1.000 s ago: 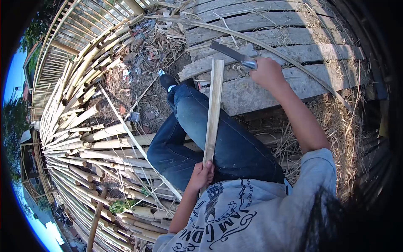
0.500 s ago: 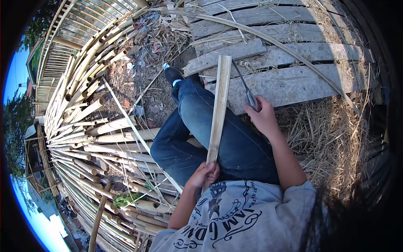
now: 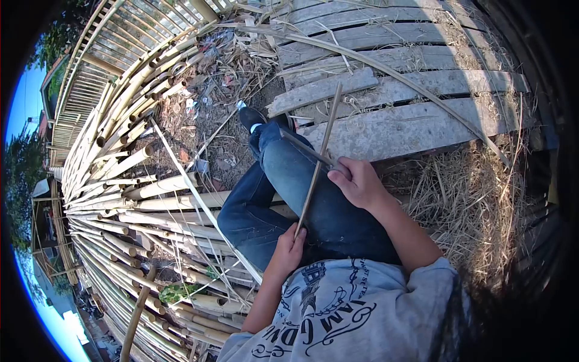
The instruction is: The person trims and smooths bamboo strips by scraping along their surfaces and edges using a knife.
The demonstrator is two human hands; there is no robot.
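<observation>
In my left hand (image 3: 287,248) is the near end of a long bamboo strip (image 3: 315,173), its narrow edge turned up. The strip slants away over my jeans, its far end above the wooden planks. My right hand (image 3: 360,184) is closed round the handle of a knife (image 3: 301,145). The blade points left and lies across the strip at about its middle; whether it touches the strip I cannot tell. My leg (image 3: 283,163) is under both.
Weathered planks (image 3: 416,123) form a platform ahead, with a long thin strip (image 3: 395,60) and a loose board (image 3: 325,90) on it. Many bamboo poles (image 3: 151,199) are stacked on the left. Straw (image 3: 464,205) covers the ground at right.
The bamboo strip has been turned from its broad face onto its narrow edge. My right hand has moved left, and the knife has swung from right of the strip to across it.
</observation>
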